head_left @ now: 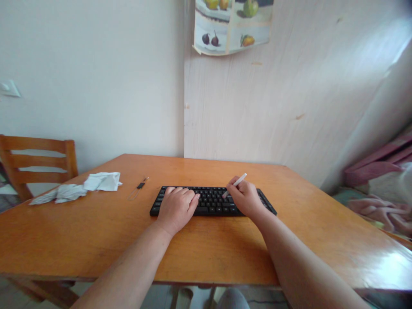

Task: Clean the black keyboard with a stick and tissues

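Observation:
A black keyboard (pixel 210 201) lies on the wooden table (pixel 212 249), its long side across my view. My left hand (pixel 179 205) rests on the keyboard's left part, palm down, fingers laid over the keys and thumb apart, with nothing held. In my right hand (pixel 244 195) is a thin white stick-like tool (pixel 240 179), gripped like a pen above the right part of the keyboard. Its lower tip, pinkish, points down at the keys; whether it touches them is too small to tell.
Crumpled white cloths (pixel 102 181) lie at the table's left. Between them and the keyboard is a small black item with a thin wire loop (pixel 140 185). A wooden chair (pixel 40 161) stands at the far left; fabric (pixel 380 210) is piled at the right.

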Motion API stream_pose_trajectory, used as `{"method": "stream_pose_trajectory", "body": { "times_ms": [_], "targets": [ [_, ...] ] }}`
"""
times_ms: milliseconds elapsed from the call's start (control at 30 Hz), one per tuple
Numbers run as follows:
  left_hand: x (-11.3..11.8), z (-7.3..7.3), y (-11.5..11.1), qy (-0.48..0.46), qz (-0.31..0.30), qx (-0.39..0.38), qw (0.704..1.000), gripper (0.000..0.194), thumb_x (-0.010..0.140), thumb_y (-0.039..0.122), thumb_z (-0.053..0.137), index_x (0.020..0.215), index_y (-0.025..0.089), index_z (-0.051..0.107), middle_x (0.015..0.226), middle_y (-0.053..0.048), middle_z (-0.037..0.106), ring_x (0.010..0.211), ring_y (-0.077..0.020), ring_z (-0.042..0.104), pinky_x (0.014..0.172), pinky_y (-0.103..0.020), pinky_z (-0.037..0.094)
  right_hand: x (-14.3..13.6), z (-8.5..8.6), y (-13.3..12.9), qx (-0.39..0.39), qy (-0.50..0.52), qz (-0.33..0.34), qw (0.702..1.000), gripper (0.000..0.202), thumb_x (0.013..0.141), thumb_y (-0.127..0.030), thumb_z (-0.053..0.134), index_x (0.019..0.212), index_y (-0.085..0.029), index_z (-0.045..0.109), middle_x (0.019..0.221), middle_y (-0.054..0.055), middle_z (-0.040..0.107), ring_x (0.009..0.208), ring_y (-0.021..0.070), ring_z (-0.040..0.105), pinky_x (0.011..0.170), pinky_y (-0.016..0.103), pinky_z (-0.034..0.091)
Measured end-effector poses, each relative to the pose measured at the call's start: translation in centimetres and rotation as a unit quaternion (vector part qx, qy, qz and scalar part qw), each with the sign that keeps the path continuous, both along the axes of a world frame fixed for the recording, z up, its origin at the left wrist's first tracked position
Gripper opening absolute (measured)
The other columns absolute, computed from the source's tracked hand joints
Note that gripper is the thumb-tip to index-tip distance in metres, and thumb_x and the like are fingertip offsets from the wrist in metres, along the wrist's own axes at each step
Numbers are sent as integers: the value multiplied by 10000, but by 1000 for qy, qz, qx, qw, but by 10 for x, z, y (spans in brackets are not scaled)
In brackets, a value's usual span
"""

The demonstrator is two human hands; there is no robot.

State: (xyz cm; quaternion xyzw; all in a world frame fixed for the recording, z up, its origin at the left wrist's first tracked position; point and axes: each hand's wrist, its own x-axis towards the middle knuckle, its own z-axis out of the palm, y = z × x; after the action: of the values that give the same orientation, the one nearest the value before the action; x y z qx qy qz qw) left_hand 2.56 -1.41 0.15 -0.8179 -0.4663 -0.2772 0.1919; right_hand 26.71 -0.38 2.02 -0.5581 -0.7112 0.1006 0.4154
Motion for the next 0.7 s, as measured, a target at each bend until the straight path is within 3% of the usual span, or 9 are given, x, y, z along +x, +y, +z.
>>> {"method": "stream_pose_trajectory", "body": {
  "times_ms": [233,500,700],
  "targets": [
    [0,0,0,9,6,2,1000,383,1009,342,387,712,210,590,755,-53,682,771,-213,595,763,-383,318,-1,-13,9,-1,-48,12,999,204,899,-343,515,772,-227,625,668,12,674,660,168,619,618,257,391],
    [0,-1,0,18,11,3,1000,382,1011,347,382,717,215,588,763,-51,687,779,-218,595,766,-389,324,-1,0,0,-27,-44,18,998,232,871,-250,484,659,-222,576,642,17,697,615,167,614,573,265,372],
    [0,-1,1,14,11,7,1000,378,1007,341,392,710,216,590,759,-51,687,775,-217,592,766,-389,326,-1,-4,3,-12,-27,0,1000,244,892,-299,487,701,-226,621,653,6,699,590,158,600,551,259,358]
  ]
}}
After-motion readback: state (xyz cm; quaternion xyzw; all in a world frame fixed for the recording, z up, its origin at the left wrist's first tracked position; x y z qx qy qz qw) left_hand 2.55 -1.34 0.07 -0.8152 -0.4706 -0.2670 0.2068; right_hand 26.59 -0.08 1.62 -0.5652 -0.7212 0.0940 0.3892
